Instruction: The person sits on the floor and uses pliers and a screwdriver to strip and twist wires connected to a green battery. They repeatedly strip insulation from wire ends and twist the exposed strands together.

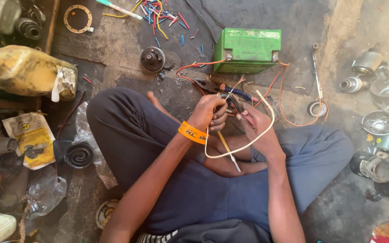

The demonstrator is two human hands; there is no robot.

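While the person sits cross-legged on the concrete floor (248,13), the work stands about midway, as far as one can judge:

Left hand: the left hand (210,112) is curled, its grip pressed around a bundle of thin wire ends (237,83) held above the lap.
Right hand: the right hand (257,123) has its grip pinched on a dark tool with a red-tipped handle, against the same bundle.
White cable: a white cable (248,144) loops from the hands down over the knee.
Done: cut bits of coloured sheath (158,15) lie scattered; orange leads (194,66) already run to the green battery (247,50).
Left: pliers (212,85) lie idle on the floor; the held ends look unjoined.
Hidden: the fingertips and the tool's jaws are covered by the hands; the joint itself cannot be made out.
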